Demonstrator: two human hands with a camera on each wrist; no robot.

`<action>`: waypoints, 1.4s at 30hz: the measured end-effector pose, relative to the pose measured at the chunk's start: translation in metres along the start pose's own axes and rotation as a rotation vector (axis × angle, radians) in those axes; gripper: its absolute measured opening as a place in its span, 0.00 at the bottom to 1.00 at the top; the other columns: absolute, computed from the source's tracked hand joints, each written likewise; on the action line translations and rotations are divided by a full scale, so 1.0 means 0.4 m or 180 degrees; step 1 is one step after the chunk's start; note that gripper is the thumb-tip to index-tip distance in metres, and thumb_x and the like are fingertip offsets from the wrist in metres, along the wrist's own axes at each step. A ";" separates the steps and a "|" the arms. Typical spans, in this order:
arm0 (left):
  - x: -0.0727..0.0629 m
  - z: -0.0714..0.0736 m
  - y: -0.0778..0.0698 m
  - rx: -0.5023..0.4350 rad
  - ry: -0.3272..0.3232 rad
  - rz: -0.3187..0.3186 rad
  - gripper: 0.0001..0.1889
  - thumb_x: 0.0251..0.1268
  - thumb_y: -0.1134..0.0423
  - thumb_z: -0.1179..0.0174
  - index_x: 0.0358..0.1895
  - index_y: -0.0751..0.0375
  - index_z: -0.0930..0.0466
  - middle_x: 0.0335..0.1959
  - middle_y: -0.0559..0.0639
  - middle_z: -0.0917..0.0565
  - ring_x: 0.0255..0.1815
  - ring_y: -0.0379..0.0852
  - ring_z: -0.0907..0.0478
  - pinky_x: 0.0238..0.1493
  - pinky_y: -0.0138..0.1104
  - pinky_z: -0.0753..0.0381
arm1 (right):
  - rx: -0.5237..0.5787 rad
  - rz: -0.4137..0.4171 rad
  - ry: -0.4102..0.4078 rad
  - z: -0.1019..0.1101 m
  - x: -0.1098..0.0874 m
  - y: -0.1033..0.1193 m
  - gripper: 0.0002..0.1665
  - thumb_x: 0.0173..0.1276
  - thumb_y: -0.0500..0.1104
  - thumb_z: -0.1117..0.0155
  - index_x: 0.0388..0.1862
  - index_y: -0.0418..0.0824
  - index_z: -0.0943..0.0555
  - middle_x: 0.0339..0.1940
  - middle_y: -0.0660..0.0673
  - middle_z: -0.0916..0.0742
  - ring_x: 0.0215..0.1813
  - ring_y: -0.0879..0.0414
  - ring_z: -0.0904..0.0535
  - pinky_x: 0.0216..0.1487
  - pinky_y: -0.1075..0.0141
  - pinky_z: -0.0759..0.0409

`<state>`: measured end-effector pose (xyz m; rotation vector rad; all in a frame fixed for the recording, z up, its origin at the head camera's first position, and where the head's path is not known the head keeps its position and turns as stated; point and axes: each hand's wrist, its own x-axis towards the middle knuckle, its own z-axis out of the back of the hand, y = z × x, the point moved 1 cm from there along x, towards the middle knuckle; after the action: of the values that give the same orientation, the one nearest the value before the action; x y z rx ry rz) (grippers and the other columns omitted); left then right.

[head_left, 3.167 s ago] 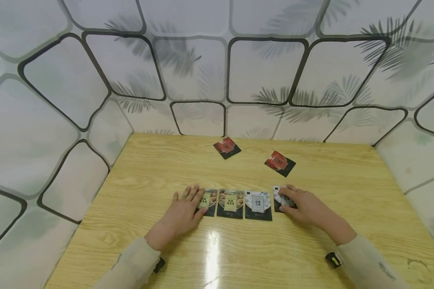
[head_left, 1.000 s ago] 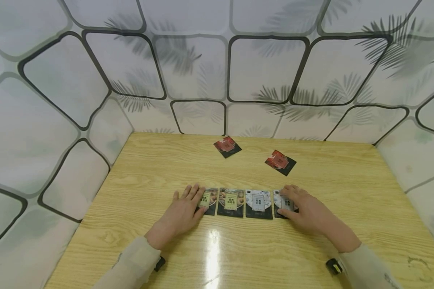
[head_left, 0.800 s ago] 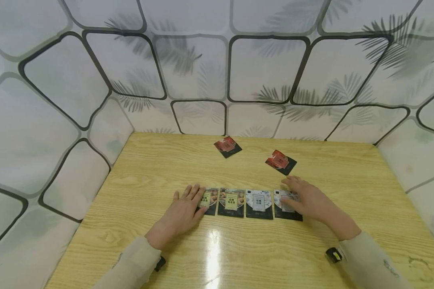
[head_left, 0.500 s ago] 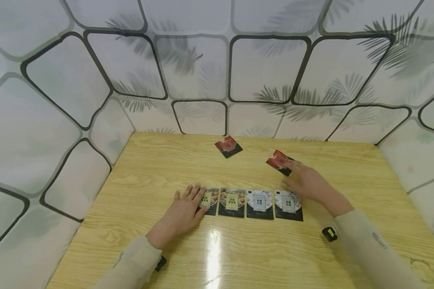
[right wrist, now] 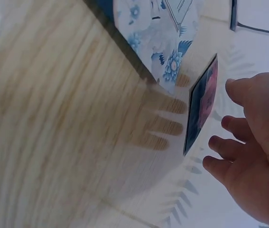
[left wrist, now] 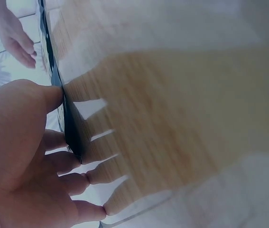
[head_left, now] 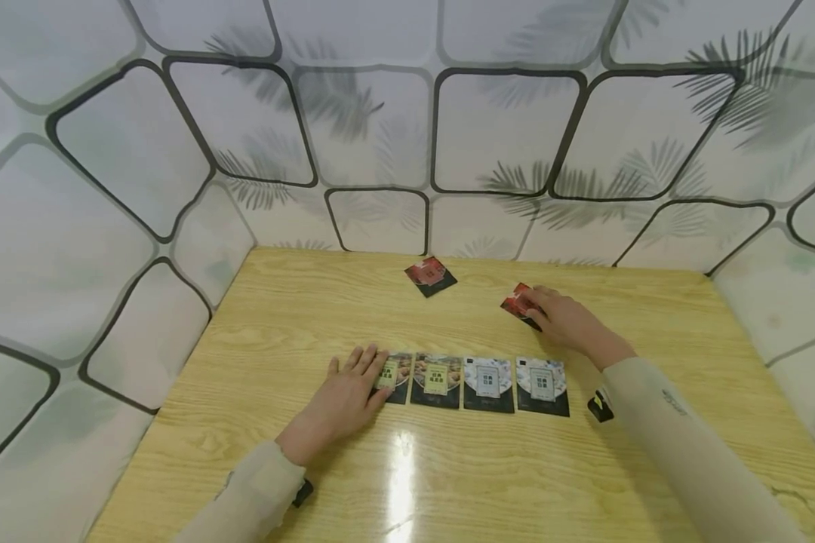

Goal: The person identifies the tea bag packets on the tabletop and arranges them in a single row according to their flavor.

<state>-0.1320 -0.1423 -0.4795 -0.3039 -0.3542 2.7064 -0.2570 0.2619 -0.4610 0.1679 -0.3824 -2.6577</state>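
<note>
My left hand lies flat with fingers spread, thumb and fingertips on the leftmost yellow-labelled tea sachet. The left wrist view shows those fingertips along the sachet's dark edge. Beside it, a second yellow-labelled sachet and two white flowered sachets complete an even row. Farther back, my right hand reaches over a red sachet and hides its right part. In the right wrist view, loosely bent fingers hang close over this red sachet, none curled round it.
Another red sachet lies tilted near the back of the wooden table. Patterned fabric walls close off the back and both sides. Wrist devices sit under the sleeves.
My right hand has left the rightmost white sachet, which sits straight in the row, and moved back over the nearer red sachet. The left hand has stayed in place.
</note>
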 end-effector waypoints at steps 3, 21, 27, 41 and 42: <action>0.001 -0.002 0.002 0.0021 -0.0002 0.0001 0.36 0.86 0.44 0.54 0.86 0.58 0.47 0.86 0.62 0.46 0.87 0.64 0.48 0.79 0.70 0.46 | -0.0032 0.0084 0.0011 -0.007 0.017 -0.001 0.28 0.85 0.39 0.48 0.80 0.31 0.32 0.79 0.22 0.32 0.62 0.25 0.20 0.65 0.34 0.23; 0.003 -0.005 0.002 0.0019 -0.0007 -0.0017 0.36 0.86 0.43 0.54 0.86 0.58 0.46 0.86 0.62 0.46 0.87 0.65 0.48 0.79 0.70 0.45 | -0.0155 0.0118 0.0170 -0.023 0.052 0.005 0.28 0.83 0.35 0.52 0.78 0.31 0.31 0.79 0.24 0.30 0.73 0.22 0.30 0.67 0.33 0.24; 0.005 -0.004 0.005 0.0017 0.0000 0.0000 0.36 0.86 0.44 0.54 0.86 0.58 0.46 0.86 0.62 0.46 0.87 0.65 0.48 0.80 0.70 0.46 | -0.0252 0.0066 0.0185 -0.023 0.046 -0.006 0.28 0.82 0.33 0.53 0.78 0.31 0.31 0.78 0.24 0.28 0.71 0.23 0.27 0.68 0.33 0.25; 0.002 -0.003 0.002 0.0012 -0.0017 -0.0014 0.36 0.86 0.44 0.53 0.86 0.59 0.46 0.86 0.63 0.45 0.87 0.65 0.48 0.79 0.70 0.46 | -0.0287 -0.0056 0.0009 -0.018 -0.010 -0.032 0.26 0.82 0.42 0.42 0.72 0.30 0.25 0.67 0.25 0.19 0.63 0.28 0.20 0.61 0.35 0.21; 0.001 -0.003 0.002 0.0009 -0.0019 -0.0014 0.36 0.86 0.44 0.53 0.86 0.59 0.46 0.86 0.63 0.45 0.87 0.65 0.48 0.79 0.70 0.46 | -0.0281 -0.0077 0.0002 -0.018 -0.016 -0.034 0.27 0.82 0.43 0.42 0.72 0.30 0.25 0.68 0.25 0.19 0.63 0.28 0.20 0.60 0.35 0.21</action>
<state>-0.1325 -0.1424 -0.4808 -0.2938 -0.3526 2.7038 -0.2556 0.2750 -0.4715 0.1468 -0.2638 -2.6921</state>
